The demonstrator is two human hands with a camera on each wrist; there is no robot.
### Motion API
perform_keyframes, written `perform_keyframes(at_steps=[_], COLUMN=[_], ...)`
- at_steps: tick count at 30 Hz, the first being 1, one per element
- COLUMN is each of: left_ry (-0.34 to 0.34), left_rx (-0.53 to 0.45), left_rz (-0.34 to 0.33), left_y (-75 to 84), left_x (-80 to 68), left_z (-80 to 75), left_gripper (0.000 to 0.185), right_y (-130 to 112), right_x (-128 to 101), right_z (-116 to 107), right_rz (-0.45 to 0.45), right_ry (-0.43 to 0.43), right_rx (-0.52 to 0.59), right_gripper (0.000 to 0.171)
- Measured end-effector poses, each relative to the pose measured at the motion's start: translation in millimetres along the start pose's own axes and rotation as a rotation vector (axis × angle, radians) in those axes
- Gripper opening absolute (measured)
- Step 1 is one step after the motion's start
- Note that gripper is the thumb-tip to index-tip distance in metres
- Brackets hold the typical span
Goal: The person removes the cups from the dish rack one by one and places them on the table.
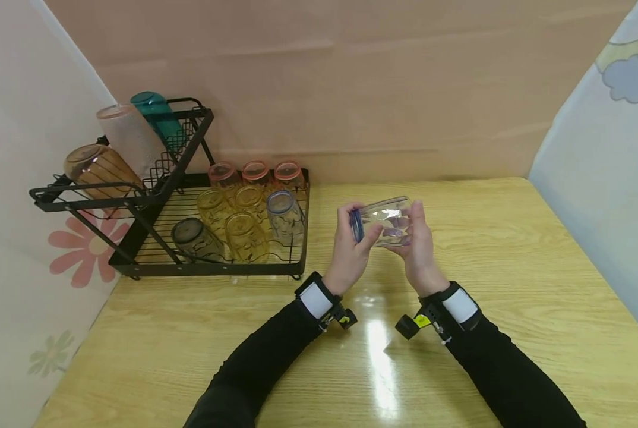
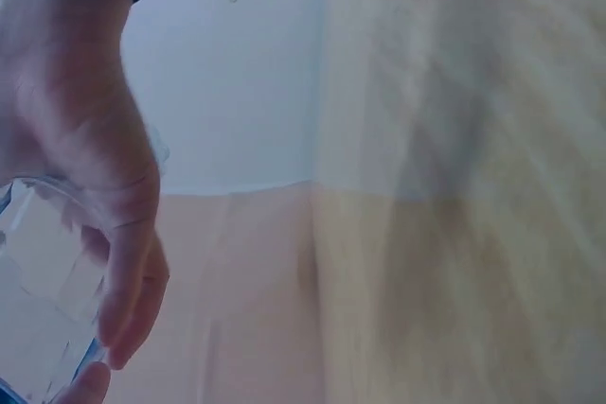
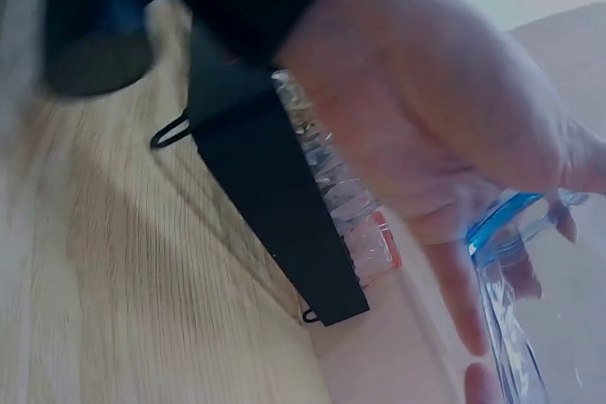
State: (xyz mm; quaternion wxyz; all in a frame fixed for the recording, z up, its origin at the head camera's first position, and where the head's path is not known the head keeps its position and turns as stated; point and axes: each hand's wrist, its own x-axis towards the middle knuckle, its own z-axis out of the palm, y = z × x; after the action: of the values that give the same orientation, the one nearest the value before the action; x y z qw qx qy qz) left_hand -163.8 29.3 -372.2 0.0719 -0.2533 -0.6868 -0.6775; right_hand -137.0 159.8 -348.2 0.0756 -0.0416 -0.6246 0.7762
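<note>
A clear drinking glass (image 1: 387, 219) with a blue tint at its left end lies on its side in the air above the table, between both hands. My left hand (image 1: 347, 254) grips the blue-tinted end, its thumb along the near side. At the other end my right hand (image 1: 422, 260) holds the glass, thumb up by the end and fingers underneath. In the left wrist view, the left hand (image 2: 90, 120) curves over the glass (image 2: 43, 281). The right wrist view has the right hand (image 3: 426, 92) against the glass (image 3: 516, 328); some fingertips are hidden.
A black two-tier rack (image 1: 207, 270) stands to the left. Its lower tier bears several upturned glasses: red, yellow, grey and one blue-tinted glass (image 1: 286, 217). On the upper tier lean an amber glass (image 1: 102, 169), a pinkish tumbler (image 1: 129, 137) and a teal glass (image 1: 158, 116).
</note>
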Motion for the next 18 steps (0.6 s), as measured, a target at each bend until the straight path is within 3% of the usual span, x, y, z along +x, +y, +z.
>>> perform_keyframes(at_steps=[6,10,13,18], left_ry=[0.003,-0.043,-0.139,-0.365], left_rx=[-0.018,0.015,0.106,0.340], left_rz=[0.013,0.027,-0.002,-0.091], left_y=[-5.0,-4.9,-1.9,10.8], left_x=[-5.2,-2.2,1.5,6.0], left_z=[7.1,2.5,-7.8,-38.0], left_gripper=[0.052,0.053,0.053,0.059], right_y=[-0.2,0.9,2.1,4.2], right_x=[-0.5,-0.5,0.0,4.9], right_z=[-1.4,-0.9,-4.4,-24.1], right_rz=[0.039,0.030,0.013,-0.036], right_ry=[0.070,0.103,0.115,0.082], right_rx=[0.035,0.025,-0.025,-0.171], right_gripper=[0.052,0.049,0.054,0.059])
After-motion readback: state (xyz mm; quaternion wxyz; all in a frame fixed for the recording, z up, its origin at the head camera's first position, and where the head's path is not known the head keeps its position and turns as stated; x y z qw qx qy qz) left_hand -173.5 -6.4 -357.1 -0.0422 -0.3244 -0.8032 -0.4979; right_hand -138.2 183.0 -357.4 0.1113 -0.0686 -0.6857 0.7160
